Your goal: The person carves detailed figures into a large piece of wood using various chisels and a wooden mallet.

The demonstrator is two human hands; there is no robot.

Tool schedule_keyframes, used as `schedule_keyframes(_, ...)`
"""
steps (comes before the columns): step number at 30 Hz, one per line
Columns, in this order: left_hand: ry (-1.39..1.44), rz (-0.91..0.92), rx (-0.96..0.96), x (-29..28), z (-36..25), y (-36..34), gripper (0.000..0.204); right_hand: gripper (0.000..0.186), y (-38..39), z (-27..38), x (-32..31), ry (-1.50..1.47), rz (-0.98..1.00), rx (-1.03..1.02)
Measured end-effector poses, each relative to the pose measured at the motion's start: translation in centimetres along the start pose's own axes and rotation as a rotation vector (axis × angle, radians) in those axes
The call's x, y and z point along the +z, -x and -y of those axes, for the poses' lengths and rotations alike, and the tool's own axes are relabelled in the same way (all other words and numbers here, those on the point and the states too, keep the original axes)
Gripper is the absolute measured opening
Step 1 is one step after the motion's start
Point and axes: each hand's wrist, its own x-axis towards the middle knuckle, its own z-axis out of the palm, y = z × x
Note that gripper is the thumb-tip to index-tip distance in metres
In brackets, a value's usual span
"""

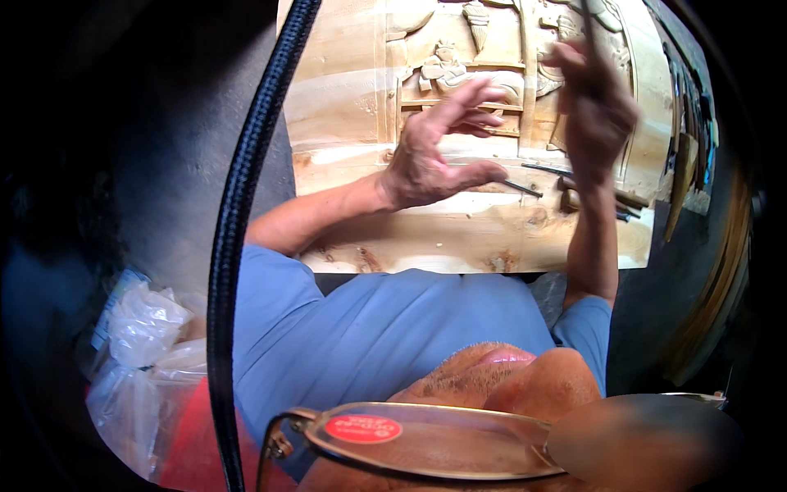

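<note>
Clear plastic made up the one bag (147, 328) at your near left, beside a red patch whose nature you could not tell. Right of it, one black braided cable (222, 287) ran from near to far.

Your left hand (430, 160) was wide open above the wooden board (459, 242), thumb well apart from the curled fingers, with nothing visible in its hold. One board lay across the middle, its carved figures (447, 66) on the far side and a plain strip on the near side.

One short dark rod (525, 189) lay on that strip, just right of your left thumb tip; whether they touched, you could not tell. Its long axis slanted from far left to near right, and your left hand was the nearer of the two. A second dark rod (543, 168) lay slightly farther off, at a similar slant.

Your right hand (601, 115) was raised to the far right, blurred, its fingers seemingly bent around one thin dark stick (589, 29); how tightly, you could not tell. Near your right forearm lay at least two wooden handles (631, 199). Farther right stood several tools (684, 176), too crowded to count.
</note>
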Motion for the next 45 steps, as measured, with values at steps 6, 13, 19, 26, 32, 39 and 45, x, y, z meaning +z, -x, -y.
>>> schedule_keyframes(6, 0.360, -0.168, -0.205, -2.9, 0.6, 4.1, 0.121, 0.047, 0.6, 3.9, 12.5, 0.302, 0.267, -0.166)
schedule_keyframes(13, 0.474, -0.401, -0.208, -4.5, 0.2, 1.3, 0.119, 0.029, 1.2, 0.1, 17.6, 0.279, 0.104, -0.514)
schedule_keyframes(19, 0.540, -0.374, -0.271, -5.4, 1.2, 1.7, 0.106, 0.032, 1.1, -0.8, 17.5, 0.160, 0.069, -0.549)
schedule_keyframes(26, 0.704, -0.448, -0.247, -5.4, 3.1, 3.0, 0.088, 0.029, 0.9, -0.8, 17.3, 0.129, 0.138, -0.533)
schedule_keyframes(32, 0.672, -0.420, -0.243, -4.5, 1.2, 1.7, 0.083, 0.035, 0.3, -0.8, 16.6, 0.149, 0.229, -0.576)
schedule_keyframes(39, 0.621, -0.546, -0.308, -4.2, 1.5, 3.1, 0.096, 0.047, 0.3, -0.9, 17.1, 0.112, 0.191, -0.579)
schedule_keyframes(45, 0.620, -0.479, -0.336, -4.4, 1.3, 3.3, 0.101, 0.050, 0.4, -0.9, 16.9, 0.095, 0.182, -0.561)
